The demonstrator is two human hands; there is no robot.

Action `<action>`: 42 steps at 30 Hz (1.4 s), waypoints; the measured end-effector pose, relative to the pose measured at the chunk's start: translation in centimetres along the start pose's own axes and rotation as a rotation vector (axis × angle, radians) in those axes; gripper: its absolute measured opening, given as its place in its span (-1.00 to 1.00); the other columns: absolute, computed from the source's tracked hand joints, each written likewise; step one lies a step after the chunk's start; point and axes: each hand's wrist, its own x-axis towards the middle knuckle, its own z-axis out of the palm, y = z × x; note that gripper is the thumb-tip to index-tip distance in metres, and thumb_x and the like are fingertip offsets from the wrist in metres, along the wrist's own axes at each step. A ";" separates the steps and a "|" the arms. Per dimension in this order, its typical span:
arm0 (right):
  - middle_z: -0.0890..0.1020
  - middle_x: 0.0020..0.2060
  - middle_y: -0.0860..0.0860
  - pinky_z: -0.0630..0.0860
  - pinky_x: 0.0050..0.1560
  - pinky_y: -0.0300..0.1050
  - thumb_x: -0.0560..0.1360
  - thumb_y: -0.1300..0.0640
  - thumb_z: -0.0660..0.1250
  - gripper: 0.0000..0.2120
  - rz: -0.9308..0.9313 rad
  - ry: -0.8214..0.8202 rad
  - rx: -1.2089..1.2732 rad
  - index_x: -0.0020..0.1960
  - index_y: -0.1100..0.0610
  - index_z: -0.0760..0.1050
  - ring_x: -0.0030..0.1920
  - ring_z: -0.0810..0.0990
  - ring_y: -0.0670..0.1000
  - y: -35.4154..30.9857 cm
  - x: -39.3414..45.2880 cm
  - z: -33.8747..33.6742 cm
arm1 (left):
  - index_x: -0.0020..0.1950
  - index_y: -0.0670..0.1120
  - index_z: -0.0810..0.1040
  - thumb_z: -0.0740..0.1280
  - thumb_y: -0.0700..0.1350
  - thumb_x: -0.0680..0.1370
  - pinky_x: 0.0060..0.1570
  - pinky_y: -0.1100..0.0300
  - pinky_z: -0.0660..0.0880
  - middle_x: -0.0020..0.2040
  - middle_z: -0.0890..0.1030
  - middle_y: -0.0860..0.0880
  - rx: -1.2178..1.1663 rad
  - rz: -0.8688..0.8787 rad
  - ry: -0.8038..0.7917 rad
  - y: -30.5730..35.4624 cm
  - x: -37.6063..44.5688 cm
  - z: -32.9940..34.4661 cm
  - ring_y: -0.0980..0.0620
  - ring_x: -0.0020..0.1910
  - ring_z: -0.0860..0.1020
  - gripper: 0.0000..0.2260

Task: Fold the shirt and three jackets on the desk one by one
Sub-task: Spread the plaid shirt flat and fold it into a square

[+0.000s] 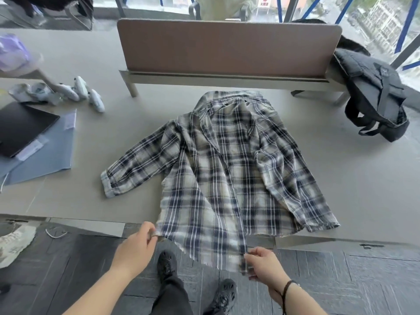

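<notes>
A plaid shirt (225,169) in navy, white and beige lies front-up on the grey desk (341,178), collar at the far end, both sleeves spread out to the sides. Its hem hangs over the near edge of the desk. My left hand (141,244) pinches the left corner of the hem. My right hand (263,264) pinches the hem of the left front panel at the button placket, below the desk edge. A dark padded jacket (372,94) lies bunched at the far right of the desk.
A brown divider panel (227,46) stands across the back of the desk. At the left lie a black laptop (22,128) on a blue folder (47,155), white controllers (86,92) and a purple bag (11,53). My feet (168,264) stand on dark floor.
</notes>
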 end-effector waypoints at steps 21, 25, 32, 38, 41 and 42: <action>0.54 0.05 -0.09 0.58 -0.28 -0.15 0.62 -0.04 0.28 -0.58 -0.399 0.038 -0.480 0.43 0.05 0.34 -0.32 0.56 -0.06 -14.9 1.0 4.0 | 0.33 0.07 0.48 0.25 0.02 0.65 0.07 0.10 0.52 0.24 0.56 0.11 -0.077 0.031 0.177 4.2 8.2 -8.8 0.10 0.17 0.53 -0.75; 0.53 0.23 -0.01 0.62 -0.22 -0.15 0.63 -0.03 0.26 -0.57 -0.409 0.068 -0.560 0.46 0.03 0.33 -0.23 0.59 -0.07 -18.7 3.1 6.4 | 0.26 0.06 0.50 0.26 0.01 0.64 0.00 0.07 0.50 0.21 0.56 0.07 -0.072 0.020 0.192 2.6 13.1 -10.5 0.04 0.07 0.53 -0.79; 0.46 0.31 0.01 0.66 -0.02 0.02 0.60 -0.01 0.25 -0.51 -0.346 0.162 -0.646 0.50 0.02 0.29 -0.10 0.64 0.05 -25.6 7.8 9.6 | 0.24 0.00 0.56 0.31 -0.05 0.59 0.18 0.03 0.48 0.28 0.54 -0.02 -0.086 0.024 0.158 0.3 22.4 -12.4 -0.09 0.20 0.54 -0.76; 0.27 0.53 0.02 0.42 0.38 0.07 0.60 -0.04 0.24 -0.44 -0.373 0.232 -0.790 0.57 -0.07 0.19 0.47 0.30 0.09 -31.0 12.1 11.0 | 0.42 -0.02 0.44 0.23 -0.02 0.63 0.27 0.03 0.44 0.39 0.47 -0.07 0.018 0.035 0.087 0.5 29.3 -14.0 -0.10 0.31 0.48 -0.64; 0.17 0.58 0.05 0.27 0.50 0.11 0.62 -0.09 0.23 -0.45 -0.376 0.257 -0.854 0.57 -0.08 0.20 0.55 0.18 0.13 -32.9 13.9 11.7 | 0.50 -0.03 0.35 0.19 -0.02 0.65 0.29 0.01 0.44 0.42 0.45 -0.09 0.049 0.034 0.041 1.8 31.7 -14.1 -0.12 0.33 0.47 -0.59; 0.14 0.59 0.06 0.22 0.52 0.13 0.62 -0.11 0.23 -0.45 -0.374 0.253 -0.864 0.57 -0.10 0.20 0.57 0.12 0.14 -33.5 14.6 11.9 | 0.52 -0.04 0.33 0.19 -0.02 0.66 0.28 -0.01 0.44 0.42 0.45 -0.10 0.057 0.030 0.033 2.1 32.5 -13.9 -0.13 0.34 0.46 -0.58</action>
